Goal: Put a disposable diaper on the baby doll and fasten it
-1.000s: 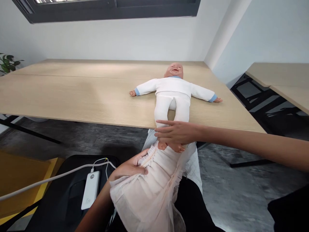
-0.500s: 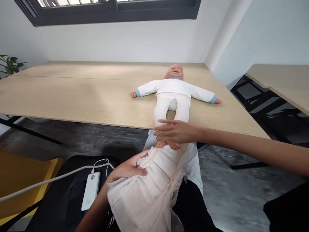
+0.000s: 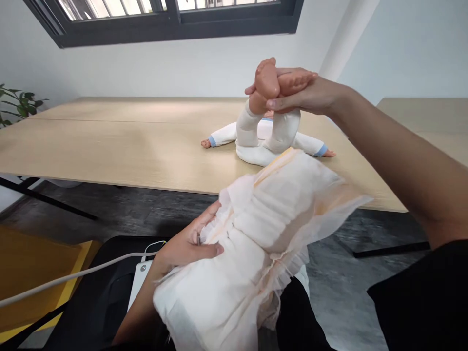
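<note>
A baby doll (image 3: pixel 259 155) in a white suit with blue cuffs lies on its back on the table, arms spread to both sides. My right hand (image 3: pixel 305 95) is closed round the doll's ankles and holds both feet up, so the legs bend over the body and hide most of the head and chest. In my left hand (image 3: pixel 193 246) is an unfolded white diaper (image 3: pixel 252 234), gripped at its left edge with the thumb on the inner face. The diaper's far end reaches over the table edge, just in front of the doll's bottom.
The light wooden table (image 3: pixel 127 141) runs along the wall under a window. A black chair or bag surface (image 3: pixel 95 287) at the lower left bears a white power bank (image 3: pixel 141 278) with a cable. A leafy plant (image 3: pixel 22 102) stands at the far left.
My right hand has taken hold of the doll's ankles and raised the legs from the table edge. My left hand has brought the diaper up and forward, its far end now at the table.
</note>
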The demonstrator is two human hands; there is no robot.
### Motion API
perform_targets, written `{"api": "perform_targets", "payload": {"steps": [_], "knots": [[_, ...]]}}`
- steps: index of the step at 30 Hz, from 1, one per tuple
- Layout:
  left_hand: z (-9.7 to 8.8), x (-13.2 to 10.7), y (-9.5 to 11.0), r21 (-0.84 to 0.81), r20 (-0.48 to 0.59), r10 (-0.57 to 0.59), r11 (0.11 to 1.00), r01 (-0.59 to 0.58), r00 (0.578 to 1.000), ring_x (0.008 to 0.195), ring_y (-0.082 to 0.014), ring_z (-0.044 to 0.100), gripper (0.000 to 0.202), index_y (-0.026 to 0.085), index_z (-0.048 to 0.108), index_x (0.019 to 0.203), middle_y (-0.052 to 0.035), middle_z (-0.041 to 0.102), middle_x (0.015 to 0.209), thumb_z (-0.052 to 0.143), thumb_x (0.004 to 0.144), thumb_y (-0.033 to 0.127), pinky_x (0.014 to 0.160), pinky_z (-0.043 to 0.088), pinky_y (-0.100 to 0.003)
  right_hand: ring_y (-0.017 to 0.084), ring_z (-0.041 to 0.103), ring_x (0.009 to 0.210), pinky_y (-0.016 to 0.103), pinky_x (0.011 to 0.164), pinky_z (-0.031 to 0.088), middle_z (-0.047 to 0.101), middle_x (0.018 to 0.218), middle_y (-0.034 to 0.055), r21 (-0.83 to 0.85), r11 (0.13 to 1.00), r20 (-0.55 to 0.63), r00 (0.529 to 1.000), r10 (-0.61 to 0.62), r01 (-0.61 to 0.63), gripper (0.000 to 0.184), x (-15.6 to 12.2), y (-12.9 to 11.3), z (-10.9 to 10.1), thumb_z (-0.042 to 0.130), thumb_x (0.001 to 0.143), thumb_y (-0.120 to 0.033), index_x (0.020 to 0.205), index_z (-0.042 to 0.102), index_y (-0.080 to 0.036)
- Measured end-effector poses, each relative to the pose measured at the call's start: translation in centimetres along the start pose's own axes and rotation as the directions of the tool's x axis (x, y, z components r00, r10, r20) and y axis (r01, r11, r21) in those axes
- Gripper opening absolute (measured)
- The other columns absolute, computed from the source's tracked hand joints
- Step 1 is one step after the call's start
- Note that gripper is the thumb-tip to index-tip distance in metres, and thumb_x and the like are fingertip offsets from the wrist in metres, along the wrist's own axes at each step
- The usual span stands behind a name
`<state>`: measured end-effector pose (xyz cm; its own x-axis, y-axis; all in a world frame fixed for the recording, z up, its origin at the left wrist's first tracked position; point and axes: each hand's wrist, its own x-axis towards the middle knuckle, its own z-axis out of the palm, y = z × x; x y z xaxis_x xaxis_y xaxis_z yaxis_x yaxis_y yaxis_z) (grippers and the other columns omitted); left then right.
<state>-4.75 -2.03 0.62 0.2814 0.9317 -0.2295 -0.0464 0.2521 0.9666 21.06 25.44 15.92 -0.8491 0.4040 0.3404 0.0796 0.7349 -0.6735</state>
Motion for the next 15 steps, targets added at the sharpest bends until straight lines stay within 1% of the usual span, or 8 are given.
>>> {"api": "perform_targets", "payload": {"steps": [2,4,5,6,8,10,13,15], "knots": [[0.3,0.9,1.3,0.002,-0.008,0.065,0.998,-0.065,0.998,0.159,-0.0341,0.024,0.113,0.036,0.024,0.165,-0.0017,0.032,0.169,0.089,0.072,0.033,0.13,0.024,-0.044,0.015,0.061,0.121,0.03,0.108,0.051,0.068,0.132,0.0036,0.034,0.999,-0.011,0.999,0.038,-0.038,0.053,0.9,1.9,-1.0,0.078,0.072,-0.06,0.096,0.063,-0.015],[0.6,2.1,2.5,-0.012,0.046,0.068,0.998,-0.068,0.997,0.155,-0.0351,0.032,0.121,0.039,0.008,0.166,-0.0028,0.037,0.167,0.086,0.074,0.029,0.127,0.032,-0.048,0.012,0.061,0.12,0.026,0.109,0.048,0.07,0.127,0.0017,0.039,0.997,-0.021,0.998,0.061,-0.06,0.056,1.6,3.4,-1.6,0.073,0.071,-0.066,0.091,0.062,-0.015],[0.7,2.9,2.9,-0.017,0.073,0.066,0.998,-0.065,0.995,0.154,-0.0347,0.035,0.121,0.039,0.006,0.166,-0.0031,0.039,0.165,0.085,0.075,0.026,0.125,0.034,-0.048,0.012,0.061,0.121,0.026,0.111,0.047,0.07,0.127,0.0015,0.042,0.996,-0.023,0.997,0.08,-0.079,0.057,1.8,3.9,-1.8,0.072,0.072,-0.067,0.092,0.062,-0.014],[0.8,3.7,3.1,-0.017,0.089,0.072,0.997,-0.071,0.993,0.153,-0.0336,0.037,0.117,0.038,0.011,0.166,-0.003,0.041,0.164,0.084,0.075,0.024,0.125,0.035,-0.046,0.012,0.06,0.122,0.027,0.112,0.046,0.069,0.129,0.0018,0.052,0.993,-0.032,0.994,0.103,-0.102,0.057,1.9,4.3,-1.9,0.072,0.073,-0.065,0.095,0.062,-0.014],[0.7,5.8,3.2,-0.024,0.105,0.088,0.996,-0.086,0.991,0.152,-0.0308,0.039,0.099,0.033,0.035,0.161,-0.0027,0.043,0.163,0.08,0.074,0.018,0.126,0.034,-0.04,0.014,0.059,0.124,0.034,0.117,0.045,0.065,0.134,0.0039,0.091,0.987,-0.05,0.989,0.141,-0.136,0.058,2.0,4.5,-2.1,0.074,0.074,-0.061,0.103,0.062,-0.012],[0.5,8.0,2.7,-0.07,0.145,0.058,0.996,-0.048,0.988,0.148,-0.0295,0.046,0.081,0.027,0.055,0.15,-0.004,0.049,0.159,0.076,0.073,0.015,0.123,0.038,-0.038,0.017,0.058,0.126,0.039,0.12,0.043,0.064,0.136,0.0055,0.141,0.98,-0.042,0.988,0.151,-0.144,0.06,2.0,4.3,-2.2,0.08,0.071,-0.058,0.106,0.062,-0.012],[0.1,11.0,2.1,-0.129,0.209,-0.056,0.988,0.084,0.976,0.129,-0.029,0.063,0.077,0.023,0.059,0.146,-0.0084,0.061,0.148,0.074,0.071,0.015,0.113,0.047,-0.04,0.019,0.056,0.129,0.038,0.117,0.045,0.063,0.138,0.0064,0.23,0.968,-0.064,0.991,0.119,-0.101,0.06,2.0,3.7,-2.3,0.085,0.072,-0.05,0.112,0.063,-0.012],[-0.1,12.5,2.0,-0.14,0.164,-0.105,0.982,0.128,0.981,0.116,-0.0266,0.07,0.082,0.02,0.057,0.148,-0.0103,0.067,0.139,0.075,0.067,0.014,0.108,0.05,-0.039,0.017,0.054,0.131,0.032,0.116,0.046,0.062,0.14,0.0055,0.252,0.965,-0.078,0.992,0.101,-0.078,0.059,2.0,3.3,-2.6,0.085,0.076,-0.047,0.119,0.061,-0.013]]}}
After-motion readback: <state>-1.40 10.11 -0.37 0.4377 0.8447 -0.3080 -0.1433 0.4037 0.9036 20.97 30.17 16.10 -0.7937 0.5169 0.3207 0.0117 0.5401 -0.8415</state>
